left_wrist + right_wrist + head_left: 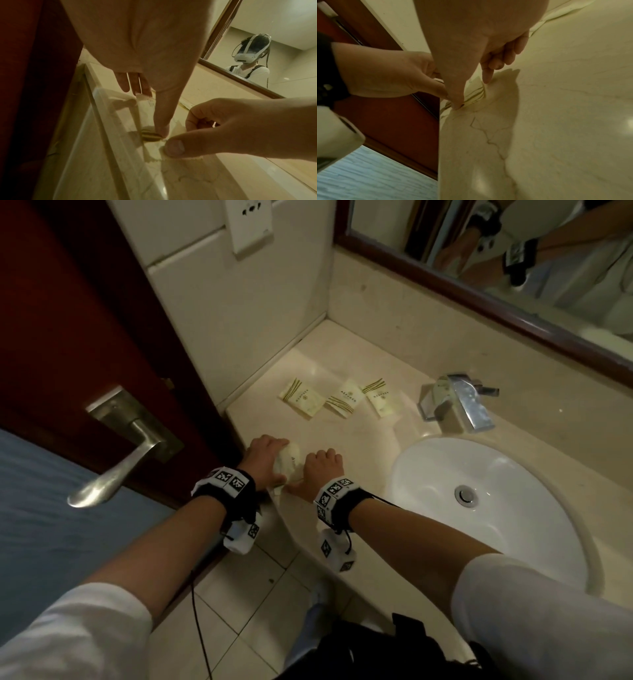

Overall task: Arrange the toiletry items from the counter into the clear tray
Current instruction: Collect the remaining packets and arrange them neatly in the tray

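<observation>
left hand [263, 447]: I see it pinching cream gold-striped sachet [289, 462]
right hand [322, 465]: pinching same sachet
clear plastic tray [109, 108]: beneath
writing: I can't read it

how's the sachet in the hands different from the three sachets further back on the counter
The sachet in the hands is crumpled and bunched, while the three back sachets lie flat. It is pinched between the left hand and right hand; the back three lie untouched. It sits at the counter's front edge by the door; they lie beside the tap. All share pale cream packaging with olive-gold stripes.
</observation>
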A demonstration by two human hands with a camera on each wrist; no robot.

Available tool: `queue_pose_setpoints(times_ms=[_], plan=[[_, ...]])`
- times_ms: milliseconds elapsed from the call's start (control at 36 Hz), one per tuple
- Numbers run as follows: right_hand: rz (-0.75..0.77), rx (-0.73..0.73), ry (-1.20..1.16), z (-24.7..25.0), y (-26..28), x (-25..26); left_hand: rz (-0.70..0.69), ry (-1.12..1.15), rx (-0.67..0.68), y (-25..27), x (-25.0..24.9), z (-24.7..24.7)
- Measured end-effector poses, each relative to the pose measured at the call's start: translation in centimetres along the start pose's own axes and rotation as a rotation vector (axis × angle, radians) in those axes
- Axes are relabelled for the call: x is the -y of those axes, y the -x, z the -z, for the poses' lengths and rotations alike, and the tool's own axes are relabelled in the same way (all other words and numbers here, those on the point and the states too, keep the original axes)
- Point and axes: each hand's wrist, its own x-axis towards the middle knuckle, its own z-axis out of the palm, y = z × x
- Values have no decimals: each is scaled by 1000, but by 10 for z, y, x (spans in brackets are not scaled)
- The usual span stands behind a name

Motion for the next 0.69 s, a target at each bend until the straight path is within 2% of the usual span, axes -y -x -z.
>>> queue_pose_setpoints(times_ms=[194,333,417,472,556,639,694], plan=[[55,29,-84,2,-3,0,84,239,-26,1,-5,6],[43,53,-199,2,-4,-7,174,515,-112,2,-6,22],[27,35,-309,1,-4,-11,206,745,-110,4,-9,28],[23,51,-452,5,-6,-16,230,920,-92,7,-14,32],[1,133,-848,18,-1,-34,248,1074,-59,9,-21,35],[-99,200,-1226,31,10,-57,251,1175,2,8,-32,32],[-169,200,-1387,38,16,-71,257,1233,46,5,-43,29]])
